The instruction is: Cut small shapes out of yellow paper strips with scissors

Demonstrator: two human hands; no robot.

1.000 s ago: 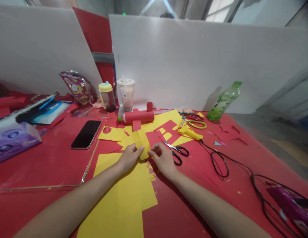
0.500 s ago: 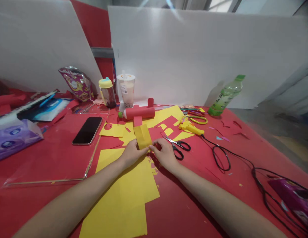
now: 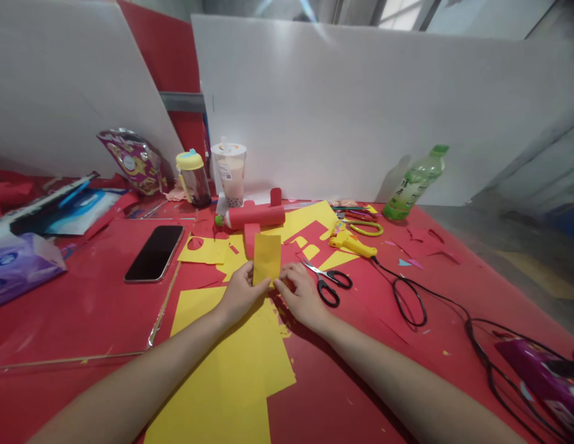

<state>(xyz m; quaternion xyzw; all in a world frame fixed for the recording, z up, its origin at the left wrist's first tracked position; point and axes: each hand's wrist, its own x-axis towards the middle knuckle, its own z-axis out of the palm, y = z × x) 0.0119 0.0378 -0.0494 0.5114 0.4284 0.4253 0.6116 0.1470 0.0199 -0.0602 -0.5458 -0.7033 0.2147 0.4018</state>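
Observation:
A small rectangle of yellow paper (image 3: 267, 258) stands upright between my hands. My left hand (image 3: 243, 288) pinches its lower left edge, thumb in front. At its lower right corner, the thumb and fingers of my right hand (image 3: 303, 295) are closed on the same piece. Below lie large yellow sheets (image 3: 222, 364) on the red table. Just beyond the held piece rests a red paper-wrapped tube with flaps and a green tip (image 3: 256, 217). Black-handled scissors (image 3: 330, 280) lie part open to the right of my right hand.
Right of the scissors are a yellow glue gun (image 3: 354, 242) with a black cord (image 3: 425, 287) and yellow-handled scissors (image 3: 367, 228). A green bottle (image 3: 415, 185), milk tea cup (image 3: 230, 176) and yellow-lidded bottle (image 3: 194, 179) stand at the back. A phone (image 3: 155, 253) lies left. Paper scraps are scattered around.
The yellow paper, creased and tilted before, now stands straighter and looks flatter toward me. Both hands keep hold of it. The whole view has shifted slightly.

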